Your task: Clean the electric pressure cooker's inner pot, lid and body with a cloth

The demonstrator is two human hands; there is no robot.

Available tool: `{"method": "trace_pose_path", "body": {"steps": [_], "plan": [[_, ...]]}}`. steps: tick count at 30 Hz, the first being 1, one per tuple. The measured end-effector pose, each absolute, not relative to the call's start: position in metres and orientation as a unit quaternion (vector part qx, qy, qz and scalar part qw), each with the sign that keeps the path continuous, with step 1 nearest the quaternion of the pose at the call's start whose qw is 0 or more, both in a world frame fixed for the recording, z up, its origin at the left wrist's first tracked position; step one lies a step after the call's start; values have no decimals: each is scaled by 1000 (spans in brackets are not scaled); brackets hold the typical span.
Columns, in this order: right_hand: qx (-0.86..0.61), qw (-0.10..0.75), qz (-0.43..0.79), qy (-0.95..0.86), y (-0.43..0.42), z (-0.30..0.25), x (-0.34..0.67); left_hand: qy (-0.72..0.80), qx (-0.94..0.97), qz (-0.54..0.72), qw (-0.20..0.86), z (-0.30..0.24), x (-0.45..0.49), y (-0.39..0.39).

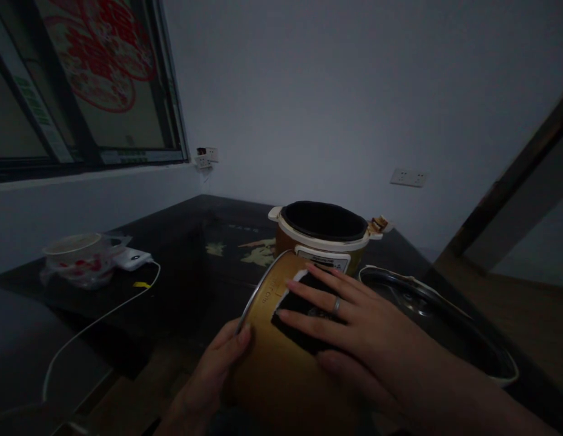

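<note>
Seen as a clock face over the view, the nearest thing is a golden pot [281, 375], tipped on its side at 6 o'clock; the left hand [217, 363], at 7, grasps its rim, thumb on the outside. The right hand [354, 324], at 5, lies flat with fingers spread over a black patch with a white edge [304, 340] against the pot's golden wall; I cannot tell whether that is cloth or label. At 4 o'clock a round glass lid [454, 339] rests on the black table [195, 242]. Beyond the pot, just off the middle towards 3, stands an open cooker [324, 245]. At 9 sits a bagged bowl [79, 260]. Farther back, a window with red decorations [100, 60] fills 10.
</note>
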State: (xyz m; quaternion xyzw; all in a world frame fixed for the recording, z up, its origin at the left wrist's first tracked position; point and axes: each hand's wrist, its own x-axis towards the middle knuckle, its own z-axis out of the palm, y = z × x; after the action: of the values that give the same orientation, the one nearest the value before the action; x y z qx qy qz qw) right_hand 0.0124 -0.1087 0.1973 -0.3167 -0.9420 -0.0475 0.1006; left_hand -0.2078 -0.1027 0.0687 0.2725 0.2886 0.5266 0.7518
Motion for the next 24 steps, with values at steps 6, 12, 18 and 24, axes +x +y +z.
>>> {"method": "trace_pose_path", "body": {"steps": [6,12,18,24], "plan": [[-356,101,-60,-927,-101,199,6,309,248,543,740,78,-203,-112],[-315,124,-99,-936,-115,193,4,342,244,537,731,81,-202,-115],[-310,157,-98,-933,-113,186,9,333,237,546,732,83,-202,-114],[-410,202,-22,-889,-95,188,14,343,239,552,722,85,-201,-117]]}}
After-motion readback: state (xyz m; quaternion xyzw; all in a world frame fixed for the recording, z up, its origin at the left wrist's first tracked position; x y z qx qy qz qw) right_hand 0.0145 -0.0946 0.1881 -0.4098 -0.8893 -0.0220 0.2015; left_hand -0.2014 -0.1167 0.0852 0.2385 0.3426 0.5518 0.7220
